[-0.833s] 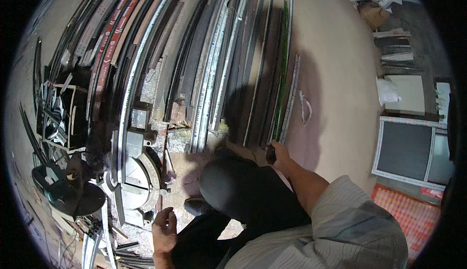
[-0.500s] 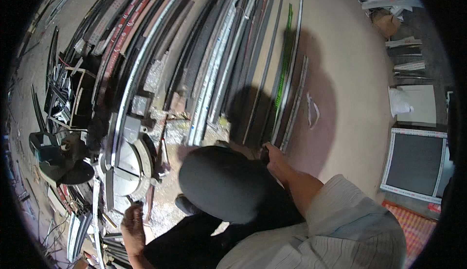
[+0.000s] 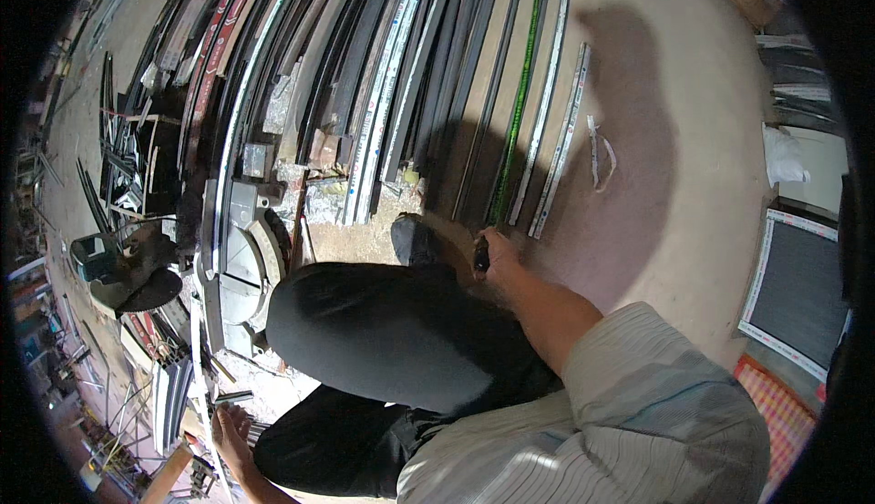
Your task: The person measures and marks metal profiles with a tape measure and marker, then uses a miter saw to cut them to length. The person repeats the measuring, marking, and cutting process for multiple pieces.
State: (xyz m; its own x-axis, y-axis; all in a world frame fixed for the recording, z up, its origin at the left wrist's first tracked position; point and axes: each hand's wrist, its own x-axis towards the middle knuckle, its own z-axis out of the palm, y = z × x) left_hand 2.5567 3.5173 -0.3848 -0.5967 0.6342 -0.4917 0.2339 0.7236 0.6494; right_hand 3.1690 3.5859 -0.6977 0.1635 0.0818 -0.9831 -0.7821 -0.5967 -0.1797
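My right hand (image 3: 499,253) is closed around a small dark object (image 3: 481,254), whose kind I cannot make out. It is just below the near ends of a green-marked long strip (image 3: 517,112) and a pale long strip (image 3: 547,94) on the floor. My left hand (image 3: 233,431) is low on the left, beside my knee, with its fingers apart and no held thing visible. Close to it are a tall white strip (image 3: 200,358) and several short dark bar pieces (image 3: 235,396). Above it stands a mitre saw's round grey base (image 3: 242,267).
Many long metal profiles (image 3: 374,94) lie side by side across the floor. A toothed saw blade (image 3: 150,291) stands at the left by offcuts (image 3: 169,404). A curled white scrap (image 3: 599,158) lies right of the strips. Farther right is a white-framed dark panel (image 3: 793,285).
The whole view has shifted. My right hand is nearer the strips' ends, still around the dark object. The left hand has moved down and left, away from the saw base. My knee has swung left.
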